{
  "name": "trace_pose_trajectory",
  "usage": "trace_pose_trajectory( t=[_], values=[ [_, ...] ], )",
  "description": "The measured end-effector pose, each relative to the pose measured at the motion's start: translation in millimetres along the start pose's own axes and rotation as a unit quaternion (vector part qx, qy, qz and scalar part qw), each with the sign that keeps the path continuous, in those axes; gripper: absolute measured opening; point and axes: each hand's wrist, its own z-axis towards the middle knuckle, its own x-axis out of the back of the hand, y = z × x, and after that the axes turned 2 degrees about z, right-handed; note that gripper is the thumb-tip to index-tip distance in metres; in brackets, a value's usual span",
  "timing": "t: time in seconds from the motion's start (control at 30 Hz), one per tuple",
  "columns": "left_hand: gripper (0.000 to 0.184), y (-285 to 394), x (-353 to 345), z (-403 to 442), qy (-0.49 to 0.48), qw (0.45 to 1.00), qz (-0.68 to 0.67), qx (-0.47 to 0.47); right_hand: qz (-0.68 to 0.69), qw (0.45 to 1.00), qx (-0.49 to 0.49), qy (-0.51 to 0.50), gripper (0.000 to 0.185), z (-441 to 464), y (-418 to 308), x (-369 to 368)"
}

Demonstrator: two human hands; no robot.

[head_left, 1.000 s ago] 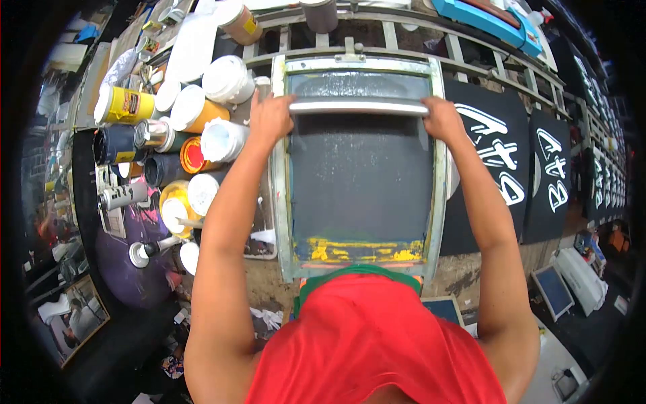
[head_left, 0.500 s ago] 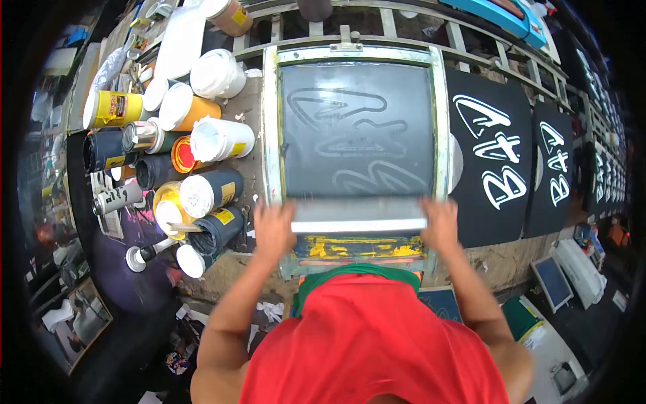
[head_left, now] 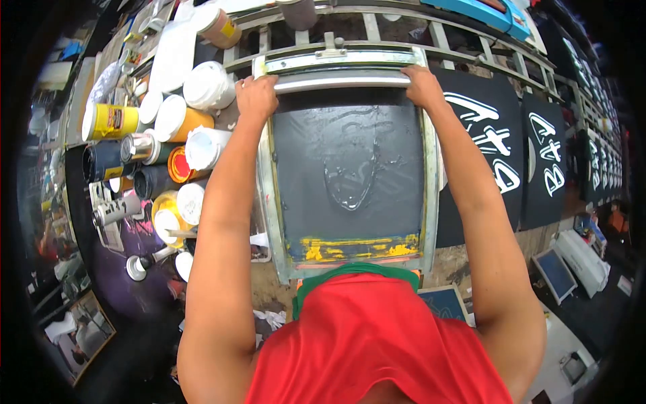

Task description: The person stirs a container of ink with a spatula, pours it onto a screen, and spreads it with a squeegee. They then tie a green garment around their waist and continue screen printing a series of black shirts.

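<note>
A long silver bar-shaped squeegee (head_left: 342, 82) lies across the far end of a framed printing screen (head_left: 431, 195). My left hand (head_left: 257, 96) is closed on its left end and my right hand (head_left: 424, 87) on its right end. Dark grey mesh (head_left: 303, 202) fills the frame, with a wet, glossy, pointed loop of fluid (head_left: 350, 195) near its middle. Faint letter shapes show in the mesh. Yellow smears (head_left: 363, 249) run along the near edge. What lies beneath the screen is hidden.
Paint tubs and jars crowd the left, among them a yellow tub (head_left: 111, 122) and a white tub (head_left: 207, 86). Black sheets with white lettering (head_left: 498, 145) lie to the right. A metal rail (head_left: 464, 55) runs behind the screen. A blue case (head_left: 484, 13) sits beyond.
The squeegee first came toward me with both hands, then went back to the far end. A glossy loop of fluid now shows on the mesh.
</note>
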Motion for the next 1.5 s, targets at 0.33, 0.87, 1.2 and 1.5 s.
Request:
trace_pose_trajectory(
  t=[0.33,0.87,1.2,1.5],
  values=[
    [0.059,59.9,75.4,-248.6,-0.187,0.981,-0.023,-0.043,0.018,0.969,-0.105,-0.222,0.054,-271.2,-93.2,51.1],
    [0.034,6.0,34.4,13.3,-0.082,0.995,0.003,0.06,0.002,0.997,-0.032,-0.065,0.041,14.3,-10.1,29.8],
    [0.047,50.8,61.3,-208.5,-0.115,0.992,-0.051,-0.012,0.073,0.994,-0.015,-0.076,0.055,-230.8,-65.5,31.1],
    [0.051,62.8,108.2,-288.0,-0.137,0.985,-0.084,-0.067,0.084,0.983,0.0,-0.164,0.052,-318.8,-91.0,64.8]
  ],
)
